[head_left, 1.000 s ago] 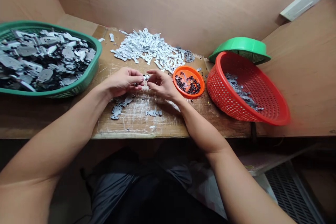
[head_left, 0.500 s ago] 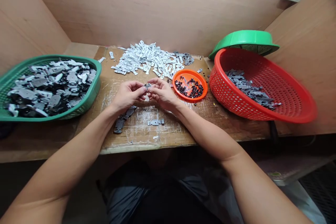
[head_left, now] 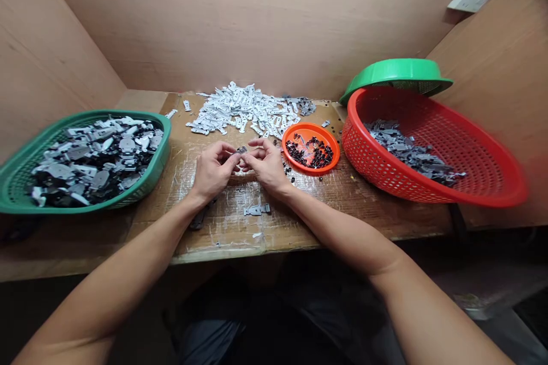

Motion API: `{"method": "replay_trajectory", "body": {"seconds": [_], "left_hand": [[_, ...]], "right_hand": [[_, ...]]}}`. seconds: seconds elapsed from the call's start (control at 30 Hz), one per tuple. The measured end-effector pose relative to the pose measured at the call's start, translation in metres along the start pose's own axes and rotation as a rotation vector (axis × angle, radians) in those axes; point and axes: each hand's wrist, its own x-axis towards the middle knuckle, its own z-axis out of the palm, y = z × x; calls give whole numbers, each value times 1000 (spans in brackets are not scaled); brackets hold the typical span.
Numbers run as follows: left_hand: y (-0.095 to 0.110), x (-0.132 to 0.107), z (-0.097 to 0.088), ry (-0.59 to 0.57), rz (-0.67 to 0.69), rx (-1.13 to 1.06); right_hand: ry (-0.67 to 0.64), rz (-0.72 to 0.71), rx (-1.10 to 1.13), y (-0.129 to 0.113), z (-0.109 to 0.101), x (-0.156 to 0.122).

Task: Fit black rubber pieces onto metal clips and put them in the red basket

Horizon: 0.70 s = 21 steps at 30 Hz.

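Note:
Between the fingertips of both hands is a small grey plastic part [head_left: 242,150], mostly covered by the fingers. My left hand [head_left: 214,171] pinches it from the left. From the right, my right hand [head_left: 269,170] pinches the same part, thumb toward thumb. Below the hands a flat grey clip-like piece [head_left: 257,210] lies on the cardboard-covered table [head_left: 231,239]. A darker grey piece [head_left: 197,220] shows partly from behind my left wrist. Right of my right hand sits an orange dish [head_left: 336,159] holding small dark shiny pieces [head_left: 321,153].
A heap of white plastic parts [head_left: 244,108] lies at the back, with grey parts [head_left: 305,105] beside it. At left stands a green basket [head_left: 165,145] of grey, white and black assemblies. A red basket [head_left: 377,174] with grey parts tilts at right, before a bright green basket [head_left: 398,70].
The view has tilted, so the table and baskets sit slightly lower in the picture. Both hands stay together on the small grey part, with the fingers slightly shifted.

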Motion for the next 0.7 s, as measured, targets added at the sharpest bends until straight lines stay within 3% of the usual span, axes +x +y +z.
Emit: {"method": "replay_trajectory", "body": {"seconds": [0.07,0.37,0.6,0.7], "left_hand": [[-2,0,2,51,61,7],[1,4,-1,48,-25,-99],[5,4,-5,-2,-69,-136],[10,5,-8,-78,-98,-164]], "right_hand": [[-7,-2,21,1,-1,1],[-100,128,176,1,-3,4],[-227,218,203,-16,-20,10],[-286,297,166,-28,-30,12]]}}
